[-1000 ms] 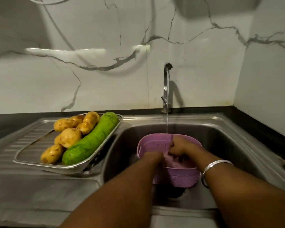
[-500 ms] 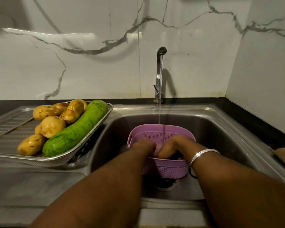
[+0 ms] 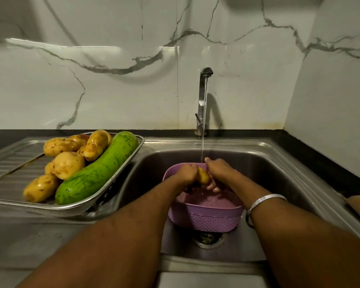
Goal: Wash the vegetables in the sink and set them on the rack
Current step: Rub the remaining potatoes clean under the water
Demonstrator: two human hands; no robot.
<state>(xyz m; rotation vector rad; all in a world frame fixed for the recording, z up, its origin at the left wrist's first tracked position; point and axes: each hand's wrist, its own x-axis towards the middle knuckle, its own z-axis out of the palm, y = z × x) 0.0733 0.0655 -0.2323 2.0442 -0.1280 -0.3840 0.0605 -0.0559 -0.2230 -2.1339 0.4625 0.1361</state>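
Head view: my two arms reach into the steel sink [image 3: 279, 163], both hands over the purple strainer basket [image 3: 206, 217].
Left hand [image 3: 186, 173]: my fingers curl round the left side of a potato [image 3: 203, 175].
Right hand [image 3: 217, 169]: cupped against the potato's right side, fingertips pointing down below it.
Potato: held between my hands above the basket, just beneath the stream from the tap [image 3: 203, 100].
Rack [image 3: 121, 175]: sits on the drainboard left of the sink, holding several potatoes [image 3: 68, 163] and a long green cucumber [image 3: 100, 169] along its right edge.
Wrist: silver bangle [image 3: 264, 201] on my right arm.
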